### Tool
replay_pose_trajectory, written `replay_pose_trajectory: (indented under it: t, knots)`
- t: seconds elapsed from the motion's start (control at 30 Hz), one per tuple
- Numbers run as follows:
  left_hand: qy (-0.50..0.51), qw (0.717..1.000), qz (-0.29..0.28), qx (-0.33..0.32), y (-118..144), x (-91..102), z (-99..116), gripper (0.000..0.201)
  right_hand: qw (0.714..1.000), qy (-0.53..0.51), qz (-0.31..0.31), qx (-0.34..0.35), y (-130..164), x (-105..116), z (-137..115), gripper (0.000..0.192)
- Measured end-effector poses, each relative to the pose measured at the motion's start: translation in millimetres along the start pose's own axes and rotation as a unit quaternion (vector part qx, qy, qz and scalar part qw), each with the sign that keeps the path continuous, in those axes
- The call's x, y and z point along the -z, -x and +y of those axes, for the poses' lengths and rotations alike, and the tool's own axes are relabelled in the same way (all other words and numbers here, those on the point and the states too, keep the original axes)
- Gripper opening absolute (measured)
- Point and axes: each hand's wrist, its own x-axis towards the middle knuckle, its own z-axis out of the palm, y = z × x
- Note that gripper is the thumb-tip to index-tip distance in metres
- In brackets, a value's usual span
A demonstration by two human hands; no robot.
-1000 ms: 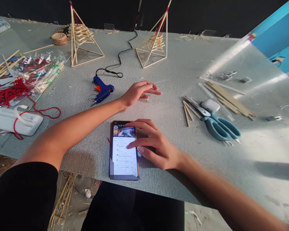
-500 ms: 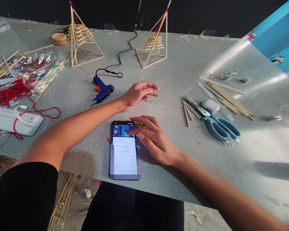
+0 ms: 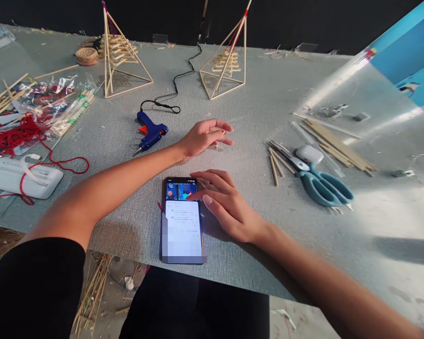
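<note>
A phone point(image 3: 182, 226) with a lit screen lies flat near the table's front edge; part of its screen is blurred out. My right hand point(image 3: 233, 209) rests at its right side, fingers apart, with a fingertip over the upper part of the screen. Beyond the phone, my left hand point(image 3: 205, 136) lies on the table, its fingers loosely curved and apart, holding nothing that I can see. A blue glue gun point(image 3: 151, 134) with an orange trigger lies to the left of that hand.
Two stick pyramid frames point(image 3: 127, 80) stand at the back. On the right lie teal-handled scissors point(image 3: 325, 188), a white earbud case point(image 3: 309, 154) and flat wooden strips point(image 3: 335, 143). Red cord point(image 3: 24, 134), bagged materials and a white box point(image 3: 24, 176) crowd the left.
The text and picture on the phone's screen have shifted slightly. Both hands stay almost in the same place.
</note>
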Motion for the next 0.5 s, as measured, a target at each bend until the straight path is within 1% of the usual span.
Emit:
replay_pose_trajectory:
  t: [0.1, 0.2, 0.3, 0.5]
  knots:
    - [0.0, 1.0, -0.001, 0.001, -0.3, -0.2, -0.1, 0.024, 0.999, 0.009, 0.017, -0.027, 0.1, -1.7, 0.4, 0.041]
    - [0.002, 1.0, -0.003, 0.003, 0.4, -0.5, 0.5, 0.024, 0.999, 0.01, 0.02, -0.029, 0.0, -1.5, 0.1, 0.04]
    - [0.003, 1.0, -0.002, 0.004, 1.4, -0.8, 1.2, 0.025, 1.0, 0.001, 0.018, -0.01, 0.3, 0.6, -0.6, 0.04]
    - [-0.013, 1.0, -0.003, 0.005, 2.1, -0.2, 4.4, 0.029, 0.998, -0.024, -0.022, 0.054, 1.0, 4.6, -0.3, 0.037]
